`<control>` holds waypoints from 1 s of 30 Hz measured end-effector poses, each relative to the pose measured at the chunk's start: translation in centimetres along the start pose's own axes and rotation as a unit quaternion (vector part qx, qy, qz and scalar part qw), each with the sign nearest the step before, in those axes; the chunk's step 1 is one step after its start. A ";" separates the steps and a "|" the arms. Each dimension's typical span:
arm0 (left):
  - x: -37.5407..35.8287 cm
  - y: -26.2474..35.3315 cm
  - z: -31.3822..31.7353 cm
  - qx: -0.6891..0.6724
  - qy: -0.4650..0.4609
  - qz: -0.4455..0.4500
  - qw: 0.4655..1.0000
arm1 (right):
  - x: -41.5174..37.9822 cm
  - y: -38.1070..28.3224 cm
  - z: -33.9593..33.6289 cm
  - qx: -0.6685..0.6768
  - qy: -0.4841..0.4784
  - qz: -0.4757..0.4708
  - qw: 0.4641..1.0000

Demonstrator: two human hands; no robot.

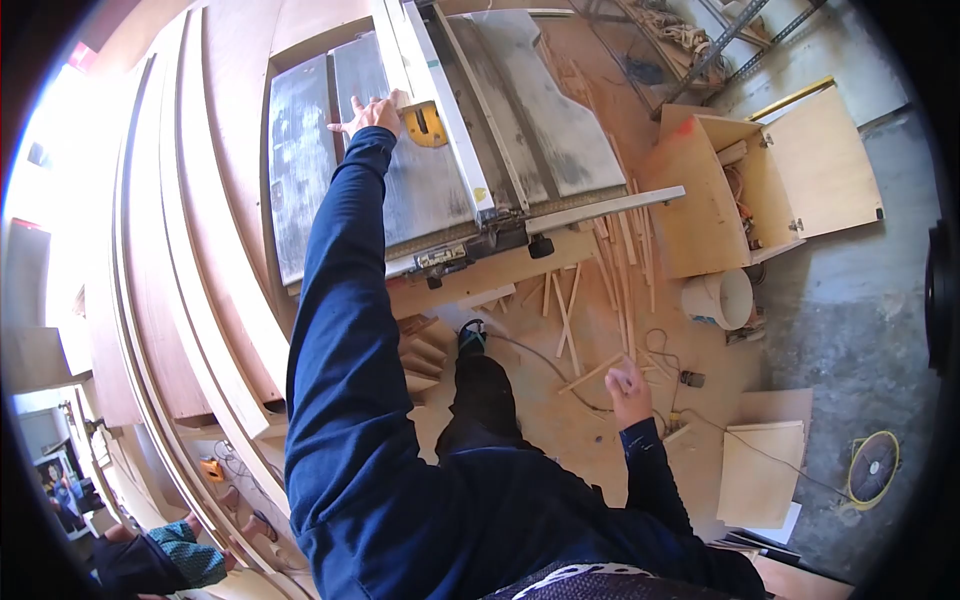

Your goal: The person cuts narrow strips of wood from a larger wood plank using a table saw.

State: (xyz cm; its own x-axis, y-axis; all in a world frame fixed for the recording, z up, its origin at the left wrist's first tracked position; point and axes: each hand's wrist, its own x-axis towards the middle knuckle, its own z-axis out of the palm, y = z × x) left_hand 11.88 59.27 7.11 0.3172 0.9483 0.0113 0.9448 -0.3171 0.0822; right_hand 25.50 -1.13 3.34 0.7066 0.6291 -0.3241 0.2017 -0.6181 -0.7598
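My left hand (368, 115) rests on the grey metal top of a table saw (300, 150), its fingers spread and no object in them. Close to its fingertips sits a yellow insert plate (426, 124) with a dark slot. A long pale rip fence (455, 125) runs across the saw top, just right of that plate. Down at my right side, my right hand (628, 392) hangs with its fingers curled in. Nothing sticks out of it. Thin wood strips (568, 320) lie on the floor beyond this hand.
Long boards (180, 220) stand along the left. At right are an open wooden cabinet (690, 200), a white bucket (735, 298), a round fan (874, 468) and flat panels (762, 475). A cable (540, 355) crosses the floor near my foot. Another person (165, 558) is at lower left.
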 end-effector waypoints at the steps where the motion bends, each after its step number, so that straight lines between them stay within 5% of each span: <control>1: 1.1 0.0 -0.2 0.002 0.002 0.005 1.000 | 1.5 -0.8 0.6 -0.032 0.016 -0.065 0.997; 10: 16.6 -3.7 2.4 -0.023 -0.040 0.013 0.999 | 21.0 -15.8 7.6 -0.060 0.191 -0.366 0.909; 13: 18.2 -3.5 0.2 -0.043 -0.019 0.043 0.998 | 27.3 -18.6 9.9 -0.159 0.239 -0.346 0.893; 17: 25.0 -4.4 1.5 0.020 0.017 0.139 0.990 | 28.5 -21.5 11.5 -0.222 0.278 -0.207 0.911; 19: 31.1 -4.9 4.2 0.167 -0.034 0.236 0.957 | 28.3 -21.8 11.4 -0.243 0.265 -0.198 0.912; 21: 32.7 -3.3 3.6 -0.016 -0.050 0.115 0.992 | 28.3 -22.0 11.1 -0.249 0.248 -0.199 0.915; 23: 31.7 0.6 0.7 -0.141 -0.028 -0.154 0.978 | 28.5 -21.9 11.0 -0.242 0.235 -0.197 0.921; 29: 38.5 0.8 3.4 -0.141 -0.090 -0.202 0.965 | 28.6 -22.3 10.7 -0.239 0.210 -0.181 0.930; 30: 38.6 1.3 3.6 -0.125 -0.026 -0.233 0.964 | 28.6 -22.4 10.6 -0.240 0.210 -0.179 0.931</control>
State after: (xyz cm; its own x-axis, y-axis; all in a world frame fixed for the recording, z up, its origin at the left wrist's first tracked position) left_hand 25.63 95.38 4.11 -0.1267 0.9829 -0.1338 0.9384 0.1624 0.3049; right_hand 34.00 35.72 5.07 0.7179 0.6581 0.2269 0.6841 -0.6068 -0.4046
